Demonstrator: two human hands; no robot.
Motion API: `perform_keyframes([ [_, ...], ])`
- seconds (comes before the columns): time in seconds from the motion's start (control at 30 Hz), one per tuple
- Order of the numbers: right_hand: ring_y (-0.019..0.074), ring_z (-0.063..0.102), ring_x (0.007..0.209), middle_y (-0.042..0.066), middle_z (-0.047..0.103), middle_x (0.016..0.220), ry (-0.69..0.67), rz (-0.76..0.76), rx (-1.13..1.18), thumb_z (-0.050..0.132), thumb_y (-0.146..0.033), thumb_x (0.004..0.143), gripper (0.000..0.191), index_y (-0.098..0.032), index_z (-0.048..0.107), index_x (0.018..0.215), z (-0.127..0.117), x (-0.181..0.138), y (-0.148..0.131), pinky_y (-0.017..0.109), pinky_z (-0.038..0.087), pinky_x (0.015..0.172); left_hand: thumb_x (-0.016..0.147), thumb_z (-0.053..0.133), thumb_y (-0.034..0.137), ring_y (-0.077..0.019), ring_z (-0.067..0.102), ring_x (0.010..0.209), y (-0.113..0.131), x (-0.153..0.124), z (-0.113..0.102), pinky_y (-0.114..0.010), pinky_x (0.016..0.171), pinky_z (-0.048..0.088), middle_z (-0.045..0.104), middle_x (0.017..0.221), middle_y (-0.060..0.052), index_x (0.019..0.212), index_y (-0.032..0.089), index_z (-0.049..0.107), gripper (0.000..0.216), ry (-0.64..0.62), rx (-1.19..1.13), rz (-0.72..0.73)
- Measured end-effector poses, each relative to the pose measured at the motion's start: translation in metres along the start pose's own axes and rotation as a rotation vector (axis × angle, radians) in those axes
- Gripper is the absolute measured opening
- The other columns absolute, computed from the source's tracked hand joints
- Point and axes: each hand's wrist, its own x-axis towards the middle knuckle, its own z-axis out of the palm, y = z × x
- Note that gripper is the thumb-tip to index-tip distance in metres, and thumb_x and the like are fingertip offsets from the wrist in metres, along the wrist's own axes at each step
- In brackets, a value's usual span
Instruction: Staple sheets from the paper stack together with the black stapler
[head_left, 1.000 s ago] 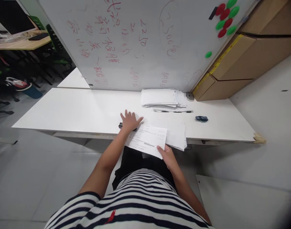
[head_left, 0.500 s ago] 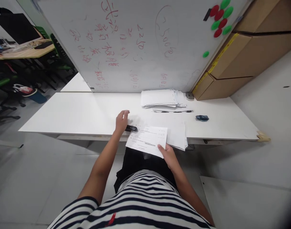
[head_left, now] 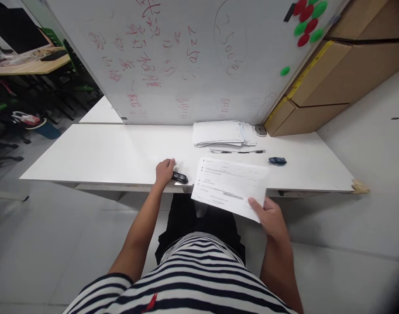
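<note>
My right hand [head_left: 268,214] pinches the lower right corner of a printed sheet of paper [head_left: 230,187], thumb on top. Tilted over the desk's front edge, the sheet has dark dots along its left margin; whether more sheets lie beneath it cannot be made out. A black stapler [head_left: 180,177] lies near the front edge, left of the paper and apart from it. My left hand [head_left: 165,172] is closed at the stapler's left end, its fingers curled and partly hidden.
Behind the sheet, a stack of papers [head_left: 217,133] sits against the whiteboard [head_left: 153,104]. A thin dark-and-clear strip [head_left: 237,151] and a small dark blue object [head_left: 277,161] lie on the white desk [head_left: 98,152]. Cardboard boxes [head_left: 320,78] are piled at the right.
My right hand has carried the printed sheet rightward, away from the stapler. The fingers of my left hand have come down and curled in. The papers at the desk's edge are now covered from view.
</note>
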Motion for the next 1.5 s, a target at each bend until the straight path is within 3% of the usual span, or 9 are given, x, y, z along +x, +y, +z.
perform_keyframes([
  [0.1,0.0288,0.067,0.094,0.011,0.072,0.108,0.107,-0.038,0.085,0.07,-0.054,0.072,0.052,-0.016,0.07,0.108,-0.012,0.008,0.009,0.04,0.053,0.081,0.093,0.03,0.053,-0.0217,0.062,0.09,-0.002,0.001,0.002,-0.031,0.077,0.042,0.071,0.092,-0.005,0.088,0.022,0.067,0.049,0.005,0.008,-0.002],
  [0.33,0.0299,0.065,0.102,0.013,0.072,0.108,0.438,-0.078,-0.115,0.061,-0.057,0.077,0.056,-0.013,0.069,0.11,0.0,0.021,0.027,0.043,0.048,0.091,0.094,0.027,0.05,-0.023,0.06,0.09,0.001,-0.001,0.003,-0.033,0.076,0.04,0.069,0.09,-0.007,0.085,0.022,0.066,0.049,0.035,0.063,0.041],
  [0.53,0.0275,0.067,0.093,0.013,0.072,0.104,0.309,-0.083,0.039,0.064,-0.057,0.076,0.057,-0.013,0.069,0.11,0.01,0.012,0.02,0.038,0.052,0.081,0.094,0.028,0.046,-0.0238,0.059,0.083,0.006,-0.004,0.001,-0.034,0.071,0.037,0.066,0.077,-0.007,0.078,0.023,0.063,0.046,0.028,0.111,-0.02],
  [0.73,0.0309,0.065,0.091,0.014,0.073,0.097,0.264,-0.096,-0.241,0.057,-0.062,0.078,0.057,-0.011,0.071,0.102,0.014,0.019,0.014,0.043,0.05,0.08,0.094,0.029,0.045,-0.0187,0.054,0.066,0.009,-0.007,0.001,-0.03,0.061,0.031,0.06,0.061,-0.004,0.064,0.021,0.056,0.047,0.055,0.103,-0.031],
  [0.87,0.0303,0.065,0.096,0.013,0.072,0.104,0.221,-0.073,-0.124,0.061,-0.058,0.078,0.055,-0.012,0.069,0.107,0.016,0.019,0.021,0.042,0.051,0.083,0.094,0.031,0.044,-0.0159,0.049,0.06,0.008,-0.006,0.002,-0.029,0.057,0.028,0.054,0.053,-0.003,0.058,0.02,0.051,0.048,0.087,0.107,-0.03],
  [1.07,0.0265,0.064,0.102,0.011,0.069,0.114,0.271,-0.113,0.049,0.063,-0.055,0.078,0.054,-0.015,0.066,0.114,0.007,0.03,0.036,0.041,0.049,0.089,0.093,0.033,0.04,-0.0151,0.047,0.058,0.007,-0.005,0.003,-0.028,0.055,0.025,0.051,0.051,-0.002,0.054,0.02,0.048,0.046,0.12,0.079,-0.019],
  [1.2,0.0295,0.064,0.096,0.014,0.07,0.106,0.316,-0.129,-0.272,0.057,-0.053,0.081,0.052,-0.014,0.064,0.115,0.005,0.048,0.046,0.045,0.049,0.085,0.093,0.033,0.039,-0.0142,0.043,0.056,0.005,-0.005,0.005,-0.028,0.054,0.024,0.046,0.049,-0.001,0.052,0.02,0.043,0.046,0.154,0.066,-0.02],
  [1.33,0.0355,0.057,0.108,0.021,0.063,0.117,0.471,-0.182,-0.709,0.047,-0.044,0.085,0.053,-0.012,0.056,0.126,0.015,0.056,0.061,0.051,0.043,0.091,0.094,0.031,0.039,-0.0127,0.035,0.052,0.003,-0.007,0.007,-0.029,0.055,0.021,0.035,0.048,0.002,0.052,0.02,0.033,0.046,0.21,0.057,-0.01],
  [1.5,0.0369,0.037,0.131,0.022,0.042,0.141,0.656,-0.32,-0.814,0.042,-0.042,0.088,0.056,-0.013,0.044,0.135,0.029,0.048,0.073,0.056,0.032,0.102,0.094,0.032,0.038,-0.012,0.031,0.051,0.001,-0.009,0.009,-0.029,0.055,0.02,0.03,0.048,0.002,0.053,0.02,0.028,0.045,0.246,0.029,-0.013],
])
